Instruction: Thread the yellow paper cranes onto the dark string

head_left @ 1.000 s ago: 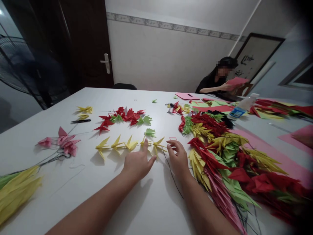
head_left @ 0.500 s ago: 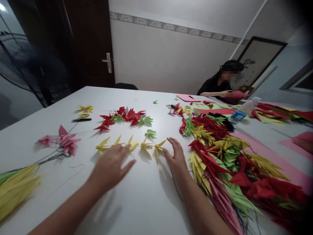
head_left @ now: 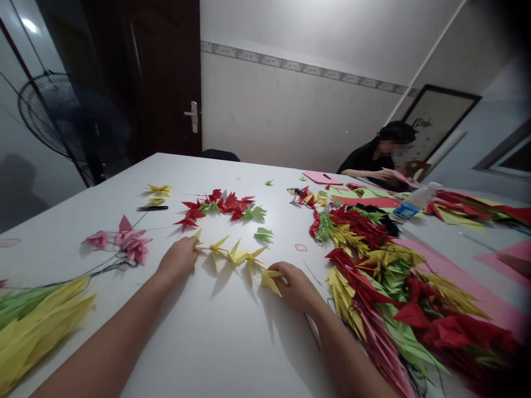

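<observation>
A short row of several folded yellow paper cranes (head_left: 237, 256) spans the gap between my hands. My left hand (head_left: 178, 258) is closed on the crane at the left end, which its fingers partly hide. On the right end crane (head_left: 271, 279), my right hand (head_left: 296, 284) pinches with thumb and fingers. The cranes between sit in a line and look strung together. Just beyond them lie a single green paper crane (head_left: 264, 235) and a curved strand of red and green cranes (head_left: 232, 205).
Pink cranes (head_left: 135, 249) with dark threads lie left, near black thread snips (head_left: 152, 208) and a yellow-green bundle (head_left: 45, 326). Right is a large heap of coloured crane strands (head_left: 385, 265), with a plastic bottle (head_left: 409, 205) behind. A person (head_left: 369, 155) sits at the far right, handling pink paper.
Both hands went from open, hovering around the yellow cranes, to closed on the row's two ends. The row now slants down to the right. The camera view has shifted slightly.
</observation>
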{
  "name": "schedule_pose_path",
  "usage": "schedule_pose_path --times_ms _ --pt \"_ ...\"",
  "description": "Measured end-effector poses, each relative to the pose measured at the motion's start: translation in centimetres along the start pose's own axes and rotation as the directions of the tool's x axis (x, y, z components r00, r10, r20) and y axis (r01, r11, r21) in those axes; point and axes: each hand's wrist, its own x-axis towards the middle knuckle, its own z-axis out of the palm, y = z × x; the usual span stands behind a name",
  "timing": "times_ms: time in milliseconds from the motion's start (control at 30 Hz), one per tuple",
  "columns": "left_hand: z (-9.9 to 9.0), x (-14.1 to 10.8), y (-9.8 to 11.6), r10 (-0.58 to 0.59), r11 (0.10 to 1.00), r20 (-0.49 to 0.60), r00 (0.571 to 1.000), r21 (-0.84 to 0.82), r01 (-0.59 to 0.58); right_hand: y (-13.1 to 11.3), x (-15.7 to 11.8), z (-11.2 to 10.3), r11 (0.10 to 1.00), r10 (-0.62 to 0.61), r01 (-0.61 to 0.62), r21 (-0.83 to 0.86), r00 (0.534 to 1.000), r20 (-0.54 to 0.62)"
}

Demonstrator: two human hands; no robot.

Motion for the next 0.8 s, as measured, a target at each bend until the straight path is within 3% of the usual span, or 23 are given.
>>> schedule_pose_path --times_ms 133,267,433,500,600,700,800 --pt "1.1 1.9 0.6 -0.012 0.996 -0.124 0.992 -0.093 0.001 -2.1 -0.9 0.2 0.995 -0.1 0.098 0.018 0.974 0.204" --pt "2.6 2.4 0.5 -0.007 0.974 -0.26 0.966 -0.219 -0.052 -3.9 -3.2 0.6 0.984 -0.178 0.166 0.062 0.937 0.301" --pt "3.4 2.0 -0.3 0.014 0.932 -0.359 0.933 -0.334 -0.142 -4.1 -4.8 -2.3 0.951 -0.267 0.182 0.249 0.888 0.373" --pt "3.6 2.0 -0.2 0.015 0.901 -0.34 0.94 -0.403 -0.161 -3.5 -3.4 -3.6 0.933 -0.264 0.141 0.33 0.892 0.367" --pt "3.7 2.2 0.3 0.05 0.827 -0.248 0.967 -0.533 -0.18 -2.8 1.1 -3.2 0.926 -0.164 0.083 0.367 0.967 0.195" --pt "3.7 2.3 0.8 0.088 0.785 -0.166 0.982 -0.595 -0.171 -3.0 6.6 0.3 0.958 -0.097 0.078 0.274 0.994 0.058" --pt "3.7 2.3 0.9 0.082 0.773 -0.161 0.984 -0.613 -0.164 -4.0 10.4 4.6 0.938 -0.061 0.057 0.342 0.998 0.0"
